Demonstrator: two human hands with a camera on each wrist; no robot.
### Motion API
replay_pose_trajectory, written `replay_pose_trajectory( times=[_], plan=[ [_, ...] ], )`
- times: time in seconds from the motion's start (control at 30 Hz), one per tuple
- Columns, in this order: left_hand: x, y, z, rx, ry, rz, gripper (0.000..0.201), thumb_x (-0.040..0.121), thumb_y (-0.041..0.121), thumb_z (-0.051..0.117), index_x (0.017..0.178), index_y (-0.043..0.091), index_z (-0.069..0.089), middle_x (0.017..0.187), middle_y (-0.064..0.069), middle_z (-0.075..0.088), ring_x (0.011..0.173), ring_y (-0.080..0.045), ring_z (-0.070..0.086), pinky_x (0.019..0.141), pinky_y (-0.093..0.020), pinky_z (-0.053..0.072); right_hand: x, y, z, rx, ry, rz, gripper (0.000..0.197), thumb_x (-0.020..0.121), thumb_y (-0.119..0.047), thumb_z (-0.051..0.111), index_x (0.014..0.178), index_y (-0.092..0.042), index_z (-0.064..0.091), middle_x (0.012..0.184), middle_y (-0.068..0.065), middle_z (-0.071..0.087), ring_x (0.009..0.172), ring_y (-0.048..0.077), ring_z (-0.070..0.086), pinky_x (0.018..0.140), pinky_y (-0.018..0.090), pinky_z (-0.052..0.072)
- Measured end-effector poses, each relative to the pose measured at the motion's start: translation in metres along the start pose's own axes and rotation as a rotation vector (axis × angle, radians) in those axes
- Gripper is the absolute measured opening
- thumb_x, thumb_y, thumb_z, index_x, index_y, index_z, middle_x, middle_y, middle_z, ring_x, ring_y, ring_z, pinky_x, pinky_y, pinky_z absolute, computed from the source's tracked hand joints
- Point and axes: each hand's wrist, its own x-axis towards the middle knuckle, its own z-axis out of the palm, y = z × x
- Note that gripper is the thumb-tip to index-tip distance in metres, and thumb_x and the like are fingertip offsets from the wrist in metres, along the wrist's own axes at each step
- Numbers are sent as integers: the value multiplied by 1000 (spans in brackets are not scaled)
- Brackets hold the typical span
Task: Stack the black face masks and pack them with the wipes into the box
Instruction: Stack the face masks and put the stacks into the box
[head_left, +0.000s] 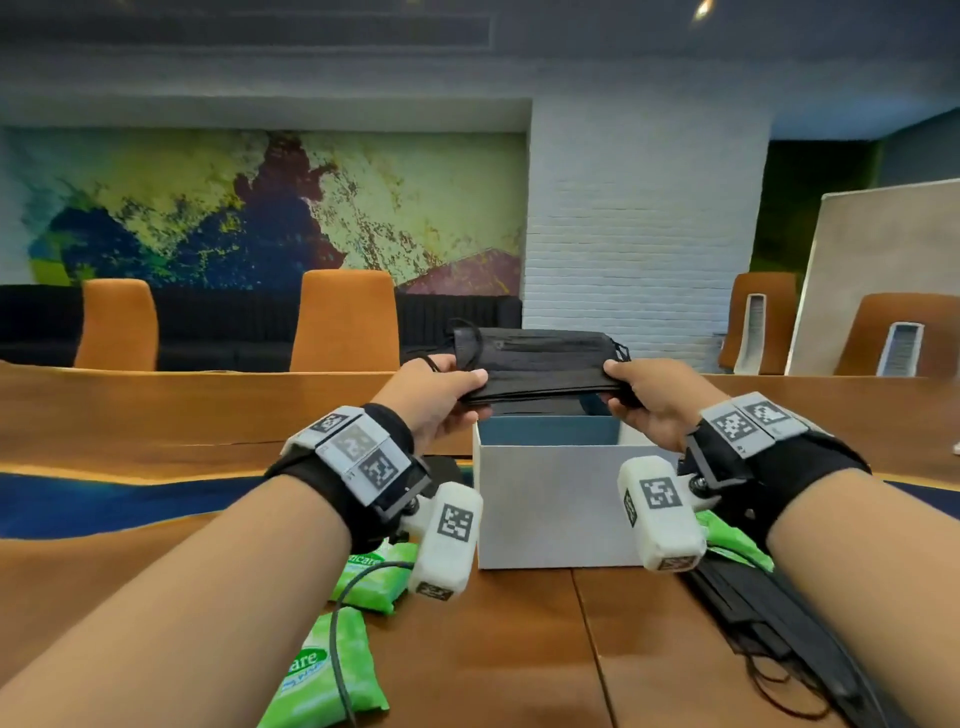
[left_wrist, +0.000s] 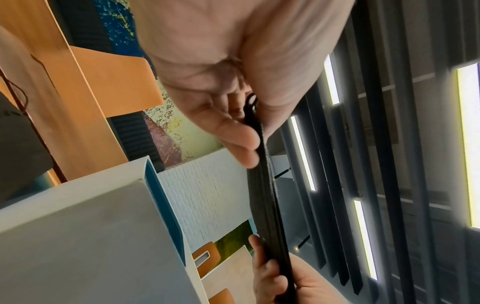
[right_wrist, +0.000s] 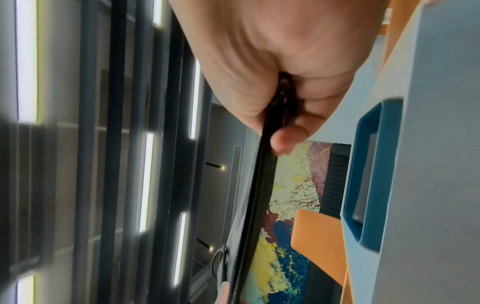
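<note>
Head view: a stack of black face masks (head_left: 540, 366) is held flat in the air just above the open top of the box (head_left: 550, 499), which stands on the wooden worktop (head_left: 498, 649) in its middle. The left hand (head_left: 441, 397) pinches the stack's left end, thumb on top and fingers curled beneath; the right hand (head_left: 649, 400) pinches the right end the same way. Both forearms reach forward, wrists raised, each wearing a black band with printed markers. Green wipes packs (head_left: 332, 670) lie on the worktop near its near edge, left of the box; one more green pack (head_left: 735, 540) shows right of the box, under the right wrist. Loose black masks (head_left: 779, 634) lie beside it toward the near right corner.

Left wrist view: the left hand (left_wrist: 223, 86) clamps the masks (left_wrist: 267, 195), seen edge-on as a thin dark band between thumb and fingers. The right hand's fingers (left_wrist: 265, 269) grip the far end. The box (left_wrist: 85, 236) sits just below the stack, not touching it.

Right wrist view: the right hand (right_wrist: 280, 67) is closed on the masks (right_wrist: 257, 185), again edge-on, thumb on one face and fingertips on the other. The box wall (right_wrist: 428, 185) with its blue handle cut-out stands close beside the hand.
</note>
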Motion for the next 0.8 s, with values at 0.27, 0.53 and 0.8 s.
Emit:
replay_pose_trajectory(
  times=[0.27, 0.53, 0.8],
  plan=[
    [24, 12, 21, 21, 73, -60, 11, 101, 18, 43, 90, 15, 46, 73, -5, 47, 45, -9, 47, 33, -13, 36, 9, -10, 9, -65, -36, 23, 12, 101, -8, 41, 90, -6, 47, 84, 10, 52, 66, 18, 55, 38, 14, 47],
    [35, -3, 18, 106, -16, -162, 24, 101, 35, 40, 98, 14, 51, 76, -3, 50, 67, -14, 47, 59, -24, 44, 35, -20, -16, 43, 35, 85, 19, 100, -5, 40, 82, -3, 44, 83, 13, 52, 62, 15, 53, 36, 13, 43],
    [57, -30, 8, 250, -83, -477, 60, 100, 30, 42, 151, 13, 16, 155, -18, 21, 139, -38, 27, 109, -58, 28, 85, -21, -29, 54, 75, 226, 30, 103, -13, 35, 76, -3, 42, 57, 12, 54, 19, 12, 42, 26, 15, 35]
  ],
)
